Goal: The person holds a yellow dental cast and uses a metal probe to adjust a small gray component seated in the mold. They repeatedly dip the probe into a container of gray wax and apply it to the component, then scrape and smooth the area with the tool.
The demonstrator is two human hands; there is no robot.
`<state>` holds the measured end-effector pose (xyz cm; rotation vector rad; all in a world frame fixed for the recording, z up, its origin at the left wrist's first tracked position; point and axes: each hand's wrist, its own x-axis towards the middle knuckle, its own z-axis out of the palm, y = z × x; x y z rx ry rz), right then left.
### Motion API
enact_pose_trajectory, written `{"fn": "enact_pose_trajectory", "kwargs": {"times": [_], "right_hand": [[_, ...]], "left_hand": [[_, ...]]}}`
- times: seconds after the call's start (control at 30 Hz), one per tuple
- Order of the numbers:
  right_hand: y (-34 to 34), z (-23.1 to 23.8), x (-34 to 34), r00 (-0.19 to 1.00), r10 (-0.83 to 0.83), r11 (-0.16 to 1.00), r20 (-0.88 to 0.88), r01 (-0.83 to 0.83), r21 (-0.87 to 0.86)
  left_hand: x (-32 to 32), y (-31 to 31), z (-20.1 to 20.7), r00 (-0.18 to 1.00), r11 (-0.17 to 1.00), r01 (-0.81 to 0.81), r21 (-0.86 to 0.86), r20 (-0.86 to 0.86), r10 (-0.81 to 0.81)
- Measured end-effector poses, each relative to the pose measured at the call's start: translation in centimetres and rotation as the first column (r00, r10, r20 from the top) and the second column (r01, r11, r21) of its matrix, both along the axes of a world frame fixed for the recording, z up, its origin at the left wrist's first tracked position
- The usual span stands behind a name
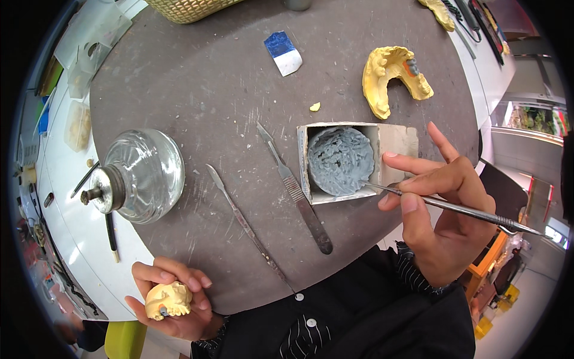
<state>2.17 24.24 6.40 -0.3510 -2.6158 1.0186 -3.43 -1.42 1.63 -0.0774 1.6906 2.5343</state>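
Note:
My left hand (179, 281) is closed round a small yellow dental cast (169, 300) that has a grey wax patch on one tooth. Between the fingers and thumb of my right hand (445, 209) is a thin metal wax carver (454, 206). Its tip touches the edge of the grey wax (339, 160) packed in an open cardboard box (305, 179). A scalpel-like knife (296, 191) and a slim spatula (242, 221) lie left of the box. Beyond it sits a larger yellow horseshoe-shaped cast (382, 75) with grey wax on its teeth.
A glass spirit lamp (149, 173) lies tipped toward the left on the brown mat (209, 78). At the back are a blue-and-white scrap (283, 52), a yellow chip (315, 107) and a woven basket (191, 11). Plastic containers (78, 125) stand along the left edge.

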Motion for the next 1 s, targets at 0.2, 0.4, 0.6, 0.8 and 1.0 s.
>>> {"fn": "enact_pose_trajectory", "kwargs": {"times": [0.2,0.4,0.6,0.8,1.0], "right_hand": [[-0.2,-0.1,-0.1,1.0,-0.016,1.0,-0.01,0.016,-0.009],[-0.2,-0.3,0.1,0.999,-0.031,0.999,-0.022,0.031,-0.009],[-0.2,-0.9,0.4,0.99,-0.134,0.955,-0.049,0.115,-0.272],[-0.3,-1.1,0.8,0.963,-0.201,0.886,-0.179,0.101,-0.452],[-2.1,0.1,1.2,0.954,-0.132,0.907,-0.269,0.007,-0.421]], "left_hand": [[-0.1,-0.1,0.0,1.0,1.0,0.005,-0.011,0.004,-0.005],[0.0,-0.3,0.0,0.999,0.999,0.037,-0.013,0.005,-0.037],[0.1,-0.3,0.1,0.999,0.999,0.045,-0.018,0.026,-0.045],[0.1,-0.1,0.2,0.994,0.993,0.111,-0.027,-0.01,-0.112],[0.2,0.0,0.5,0.987,0.987,0.162,-0.004,-0.023,-0.162]]}}
